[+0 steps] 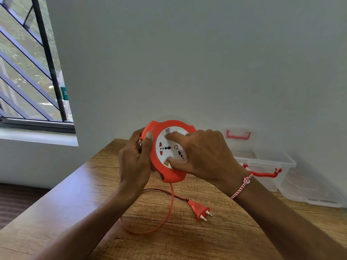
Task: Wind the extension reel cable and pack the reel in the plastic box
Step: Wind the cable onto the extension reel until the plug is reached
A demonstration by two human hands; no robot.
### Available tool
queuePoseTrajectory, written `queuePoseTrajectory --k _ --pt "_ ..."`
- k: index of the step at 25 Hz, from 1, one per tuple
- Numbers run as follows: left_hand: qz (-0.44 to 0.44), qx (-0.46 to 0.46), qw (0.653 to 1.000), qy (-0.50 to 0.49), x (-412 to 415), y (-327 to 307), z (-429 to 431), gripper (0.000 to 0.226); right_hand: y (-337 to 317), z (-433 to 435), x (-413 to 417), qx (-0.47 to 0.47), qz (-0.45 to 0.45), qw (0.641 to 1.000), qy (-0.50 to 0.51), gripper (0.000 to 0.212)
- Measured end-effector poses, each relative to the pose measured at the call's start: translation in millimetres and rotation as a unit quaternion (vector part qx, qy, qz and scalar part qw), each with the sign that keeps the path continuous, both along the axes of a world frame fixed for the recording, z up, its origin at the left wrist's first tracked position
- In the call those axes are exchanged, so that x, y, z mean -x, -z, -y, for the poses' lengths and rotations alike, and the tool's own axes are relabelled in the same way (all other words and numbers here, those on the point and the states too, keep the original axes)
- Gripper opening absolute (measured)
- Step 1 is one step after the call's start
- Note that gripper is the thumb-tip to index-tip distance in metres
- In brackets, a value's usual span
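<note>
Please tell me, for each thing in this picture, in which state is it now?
reel, held above the table, socket face towards camera
cable, partly unwound, looped on the table
plug, unplugged, lying on the table
plastic box, appears open
left hand, grips the red rim
right hand, pinches the white hub

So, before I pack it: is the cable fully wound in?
Not yet: a cable loop and the plug lie on the table below the reel.
</note>
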State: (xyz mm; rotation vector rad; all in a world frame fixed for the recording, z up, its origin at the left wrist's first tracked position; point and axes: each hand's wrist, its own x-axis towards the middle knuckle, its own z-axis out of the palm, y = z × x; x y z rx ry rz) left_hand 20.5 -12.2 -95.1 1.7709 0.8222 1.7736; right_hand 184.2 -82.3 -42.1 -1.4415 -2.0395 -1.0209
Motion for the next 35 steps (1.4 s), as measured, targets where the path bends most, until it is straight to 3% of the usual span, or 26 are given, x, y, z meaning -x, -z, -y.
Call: queuePoseTrajectory --k 2,5,7,8,10,13,16,19,23,25,29,32,35 --pt "-0.011 -0.027 0.999 -0.013 -2 0 6 0.032 5 2 9 0.020 -0.155 0.988 0.008 0.065" --pt "-0.017 -0.045 0.998 -0.030 -5 1 9 0.036 9 0 18 0.095 -0.412 0.906 0.019 0.059" --pt "-0.014 -0.042 0.998 -0.033 -4 2 8 0.033 12 -5 19 0.130 -0.488 0.863 0.012 0.058" --pt "-0.008 -0.034 0.999 -0.031 -4 2 6 0.030 11 -6 18 0.137 -0.489 0.862 0.005 0.058" --pt "0.006 -0.008 1.000 -0.024 -2 1 4 0.028 2 -4 10 0.112 -0.403 0.908 0.010 0.054" --pt "0.027 0.026 0.999 -0.005 0 -1 1 0.026 -15 3 -7 0.054 -0.125 0.991 0.001 0.051" --pt "0.041 0.046 0.998 0.011 1 -3 -1 0.036 -21 4 -15 0.096 0.087 0.991 -0.010 0.060" --pt "0.046 0.057 0.997 0.020 1 -4 -2 0.040 -19 4 -11 0.096 0.141 0.985 0.006 0.064" --pt "0.027 0.050 0.998 0.027 -1 -1 -2 0.049 -16 5 -10 0.032 0.128 0.991 -0.005 0.063" --pt "0.020 0.040 0.999 0.024 -1 -1 -2 0.048 -12 3 -10 0.021 0.081 0.996 -0.019 0.063" --pt "0.013 0.015 1.000 0.019 -3 -2 4 0.035 -3 3 4 0.036 -0.132 0.991 -0.008 0.063" --pt "0.013 0.021 0.999 0.027 -5 -3 7 0.036 1 2 14 0.080 -0.337 0.938 0.009 0.057" --pt "0.022 0.027 0.999 0.029 -4 -2 3 0.043 3 -1 14 0.100 -0.387 0.916 0.026 0.055"
